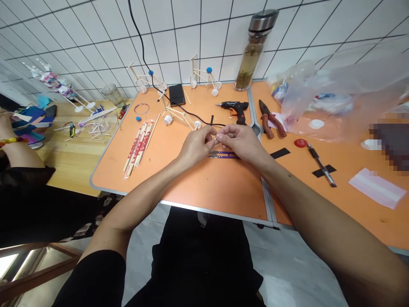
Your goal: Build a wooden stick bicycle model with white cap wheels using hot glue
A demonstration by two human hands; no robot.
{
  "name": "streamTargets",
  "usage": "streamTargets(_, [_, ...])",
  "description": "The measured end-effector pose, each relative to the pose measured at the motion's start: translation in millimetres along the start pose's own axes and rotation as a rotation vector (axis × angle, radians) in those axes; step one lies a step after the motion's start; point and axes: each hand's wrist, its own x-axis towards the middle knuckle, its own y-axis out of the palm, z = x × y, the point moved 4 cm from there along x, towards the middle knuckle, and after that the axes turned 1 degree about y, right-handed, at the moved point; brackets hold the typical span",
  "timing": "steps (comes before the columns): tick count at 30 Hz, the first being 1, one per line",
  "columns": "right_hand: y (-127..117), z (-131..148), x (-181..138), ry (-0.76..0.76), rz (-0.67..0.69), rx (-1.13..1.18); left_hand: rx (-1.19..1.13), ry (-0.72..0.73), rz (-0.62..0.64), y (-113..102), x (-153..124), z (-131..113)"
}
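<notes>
Over the orange table (207, 187), my left hand (198, 144) and my right hand (241, 140) meet fingertip to fingertip. Both are closed in a pinch around something very small between them, too hidden to name. Below the fingers lies a flat purple and silver strip (223, 154), partly covered by my hands. Just beyond my left hand stands a small bicycle model (179, 114) made of thin wooden sticks with white wheels. A black hot glue gun (235, 110) with an orange trigger lies behind my right hand.
Two more stick bicycles (204, 74) (140, 79) stand by the wall near a phone (177, 94). Packaged sticks (139, 147) lie left. A tall glass bottle (251, 55), pliers (271, 121), a pen (321, 165) and plastic bags (338, 104) are right. A black cable crosses behind. Another person's arm (19, 149) is far left.
</notes>
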Motion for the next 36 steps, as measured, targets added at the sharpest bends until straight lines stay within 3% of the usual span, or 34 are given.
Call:
streamTargets(4, [1.8, -2.3, 1.8, -0.033, -0.026, -0.040, -0.009, -0.024, 0.005, -0.4, -4.6, 3.3])
streamTargets(9, [4.6, -3.1, 0.3, -0.053, -0.003, -0.159, 0.148, 0.035, 0.005, -2.7, -9.8, 6.9])
streamTargets(13, [3.7, 0.1, -2.3, -0.143, -0.021, -0.329, 0.224, -0.022, 0.066, 1.3, -11.2, 9.4])
streamTargets(18, [-1.0, 1.9, -3.4, -0.191, -0.010, -0.367, 0.265, -0.094, 0.146, 3.5, -12.5, 3.6])
streamTargets(28, [-2.8, 9.2, -6.4, -0.176, -0.025, -0.499, 0.056, -0.011, 0.067, 10.5, -15.0, 10.0])
streamTargets(36, [-0.1, 12.5, -8.4, -0.173, 0.021, -0.444, -0.098, -0.019, 0.029, 5.6, -17.8, 7.7])
